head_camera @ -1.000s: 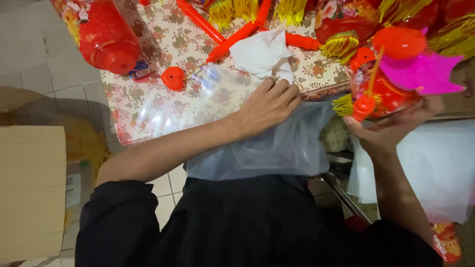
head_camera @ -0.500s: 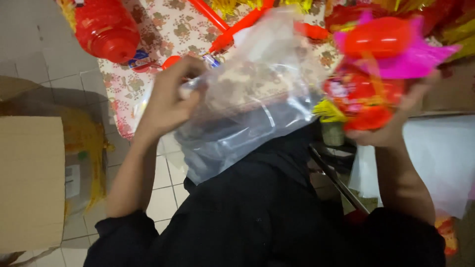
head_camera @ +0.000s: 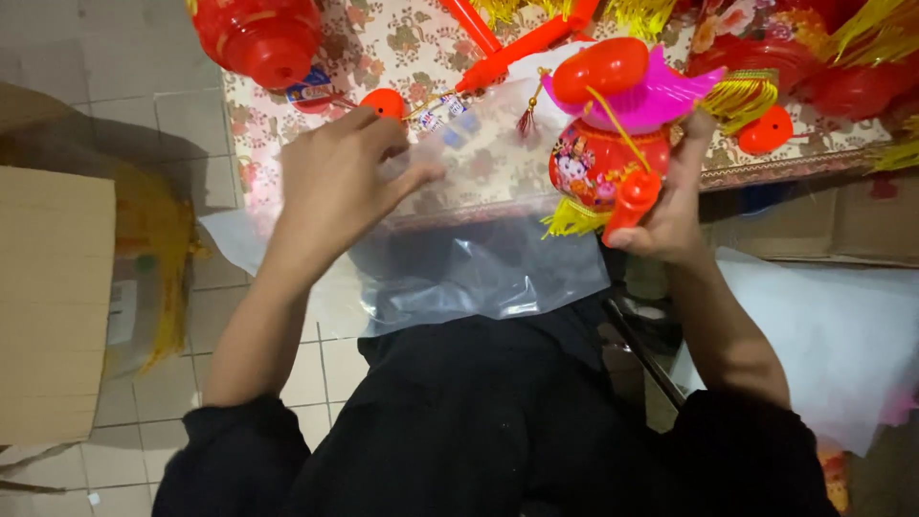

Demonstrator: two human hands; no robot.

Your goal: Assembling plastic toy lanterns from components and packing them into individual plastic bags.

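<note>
The lantern [head_camera: 605, 158], a small red toy one with a pink top and yellow fringe, sits up in the right hand [head_camera: 670, 206] over the near edge of the surface [head_camera: 402, 43], just above the lap. The right grip is clamped on it, fingers wrapped round its red handle and side, thumb pressing from the front. Just left of it lies a clear plastic bag [head_camera: 479, 268], draped off the surface edge and down onto the black clothing. The left hand [head_camera: 335, 187] hovers on the bag's upper part, fingers spread and loose, tips touching the plastic; whether they pinch it I cannot tell, as the hand is blurred. On the flowered cloth behind, a big red lantern [head_camera: 258, 38] stands at the far left, red sticks [head_camera: 522, 43] lie crossed at the top, a small red cap [head_camera: 386, 101] rests near the left fingers. More red and gold lanterns crowd the right. A cardboard box [head_camera: 53, 306] sits on the tiled floor at left, white paper [head_camera: 823, 335] at right.
</note>
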